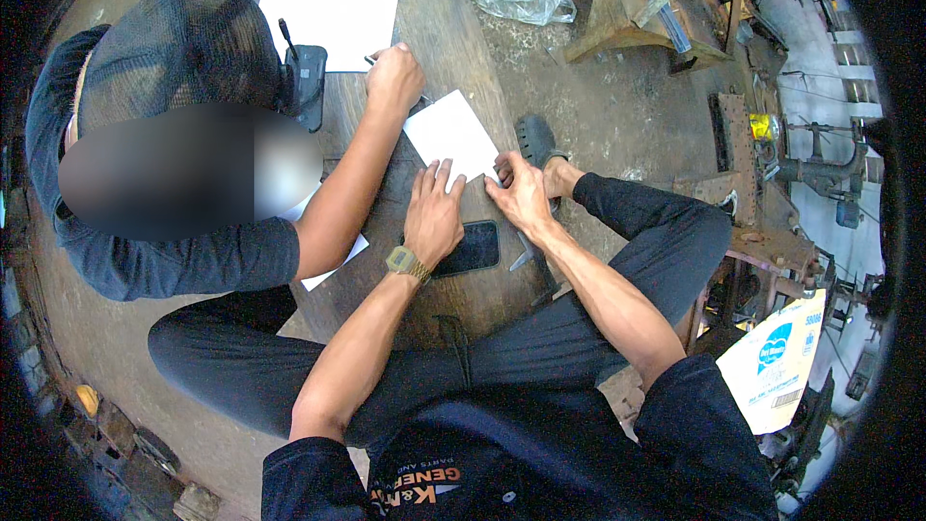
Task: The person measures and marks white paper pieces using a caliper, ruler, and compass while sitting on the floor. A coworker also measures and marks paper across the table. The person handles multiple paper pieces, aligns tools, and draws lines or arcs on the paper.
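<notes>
Black shirt (579, 449): nearest my camera, filling the lower edge.
White square of paper (451, 135): on the wooden board (362, 159), just beyond both hands, where I judge each can reach an edge.
Left hand (432, 217): fingers straight and lightly spread at the paper's near edge, I think to steady it; a wristwatch (409, 263) is on that wrist.
Right hand (522, 198): fingers curled at the paper's right corner, perhaps to control that edge; I cannot tell whether they pinch or merely press.
Black smartphone (468, 248): beside the left hand, seemingly set aside from the paper.
Co-worker's hand (394, 77): closed around a dark pen-like stick (370, 60), near the large white sheet (333, 14).
</notes>
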Demonstrator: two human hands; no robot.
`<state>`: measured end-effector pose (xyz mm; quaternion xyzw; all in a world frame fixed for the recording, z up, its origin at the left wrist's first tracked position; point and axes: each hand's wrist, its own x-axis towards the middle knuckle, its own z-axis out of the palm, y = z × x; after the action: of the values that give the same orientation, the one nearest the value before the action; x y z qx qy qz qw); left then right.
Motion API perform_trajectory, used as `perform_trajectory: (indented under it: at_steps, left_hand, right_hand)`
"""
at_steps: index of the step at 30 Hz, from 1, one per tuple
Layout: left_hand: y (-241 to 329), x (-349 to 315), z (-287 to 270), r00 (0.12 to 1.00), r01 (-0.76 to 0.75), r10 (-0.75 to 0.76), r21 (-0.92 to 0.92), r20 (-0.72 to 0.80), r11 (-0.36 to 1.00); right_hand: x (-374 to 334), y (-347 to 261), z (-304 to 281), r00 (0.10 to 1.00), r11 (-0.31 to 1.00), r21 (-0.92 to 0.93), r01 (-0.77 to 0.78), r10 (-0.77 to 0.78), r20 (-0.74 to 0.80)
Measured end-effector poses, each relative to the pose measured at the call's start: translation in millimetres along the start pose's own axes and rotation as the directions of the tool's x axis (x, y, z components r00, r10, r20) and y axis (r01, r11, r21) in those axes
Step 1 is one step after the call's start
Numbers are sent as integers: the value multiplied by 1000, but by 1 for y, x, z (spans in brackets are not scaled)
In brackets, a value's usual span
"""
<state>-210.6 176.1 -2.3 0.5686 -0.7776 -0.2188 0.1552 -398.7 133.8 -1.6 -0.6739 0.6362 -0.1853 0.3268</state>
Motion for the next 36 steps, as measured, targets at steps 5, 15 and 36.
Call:
perform_trajectory:
  at_steps: [5, 15, 36]
  left_hand:
    - [6, 0, -7, 999, 6, -5, 26, -33, 1000]
    - [6, 63, 10, 996, 76, -76, -4, 55, 997]
    - [5, 83, -20, 957, -281, 271, 98, 101, 955]
  right_hand:
    - [11, 7, -6, 998, 997, -56, -48, 47, -30]
    - [12, 8, -8, 993, 997, -18, -75, 73, -96]
    - [10, 55, 1, 992, 997, 38, 72, -67, -110]
